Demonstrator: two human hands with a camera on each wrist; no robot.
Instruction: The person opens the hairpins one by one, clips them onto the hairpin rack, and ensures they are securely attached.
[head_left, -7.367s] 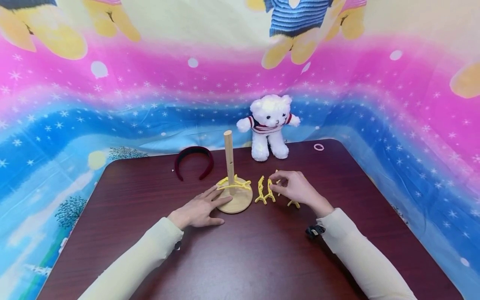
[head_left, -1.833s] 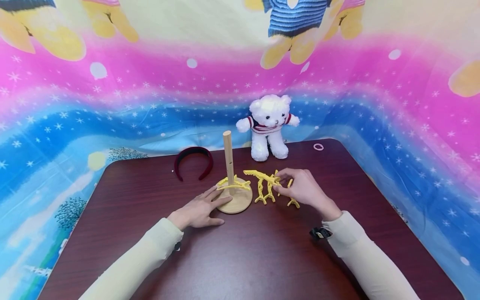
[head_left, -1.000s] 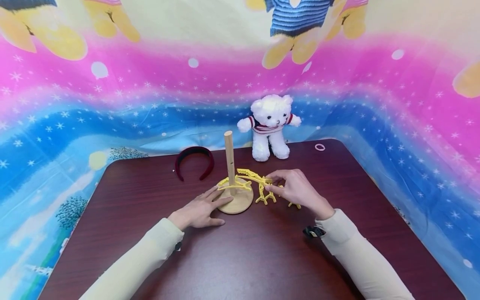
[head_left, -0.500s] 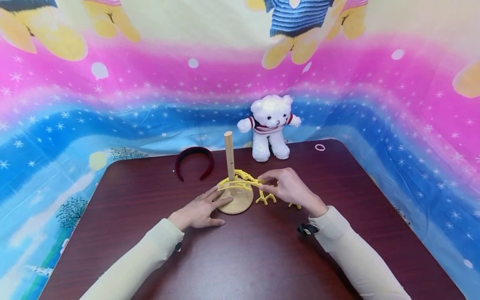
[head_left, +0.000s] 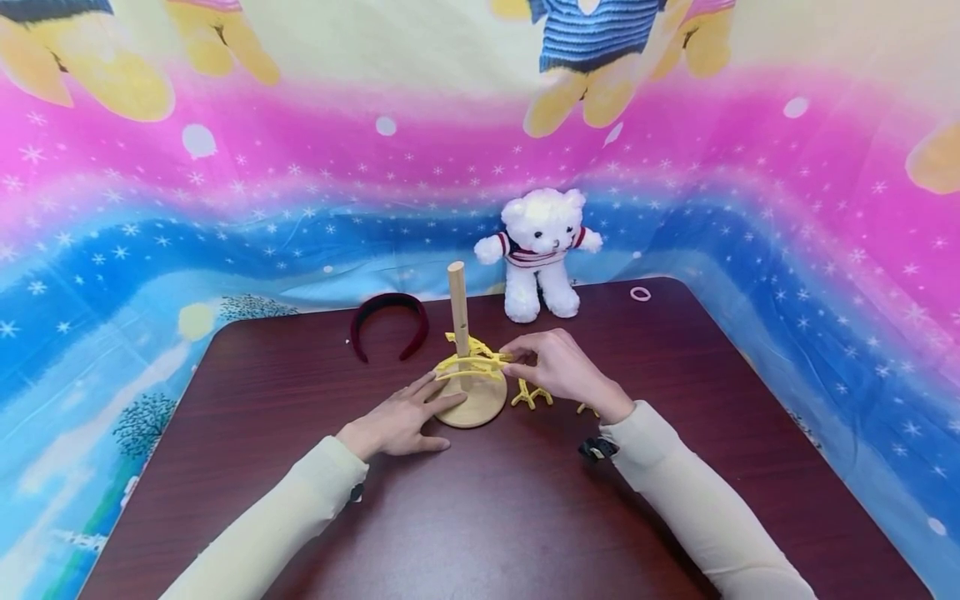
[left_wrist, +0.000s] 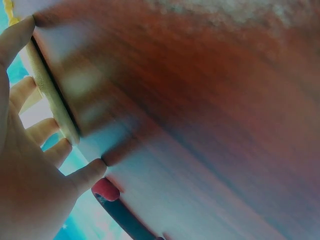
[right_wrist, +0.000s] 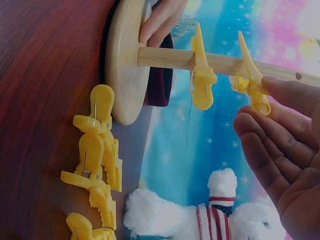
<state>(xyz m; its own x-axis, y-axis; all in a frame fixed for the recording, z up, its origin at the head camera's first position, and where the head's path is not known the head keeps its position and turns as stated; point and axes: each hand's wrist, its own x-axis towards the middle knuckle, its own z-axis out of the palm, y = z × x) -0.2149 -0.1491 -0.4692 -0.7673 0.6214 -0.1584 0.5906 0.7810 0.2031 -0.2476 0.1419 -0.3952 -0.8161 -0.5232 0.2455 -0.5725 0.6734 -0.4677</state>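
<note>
My right hand (head_left: 555, 367) pinches a yellow alligator hair clip (right_wrist: 257, 97) at its tail end, between thumb and fingers. Its jaws are spread, one in front of the wooden post (head_left: 457, 300) and one behind. Lower on the post, a second yellow hair clip (right_wrist: 203, 85) sits across it in the right wrist view. My left hand (head_left: 393, 421) lies with fingers spread and fairly straight, the fingertips on the round wooden base (head_left: 477, 414). In the left wrist view its fingers (left_wrist: 42, 131) touch the base's edge. More yellow hair clips (right_wrist: 91, 150) lie right of the base.
Behind the post stands a white teddy bear (head_left: 540, 254) in a striped sweater. A dark red headband (head_left: 388, 302) lies at the back left of the table (head_left: 495, 517). Near the back right corner is a pink hair tie (head_left: 640, 294). A printed cloth hangs behind the table.
My right hand has lifted one hair clip from the row and carried it left, jaws spread, until they straddle the post. The left hand has stayed on the base.
</note>
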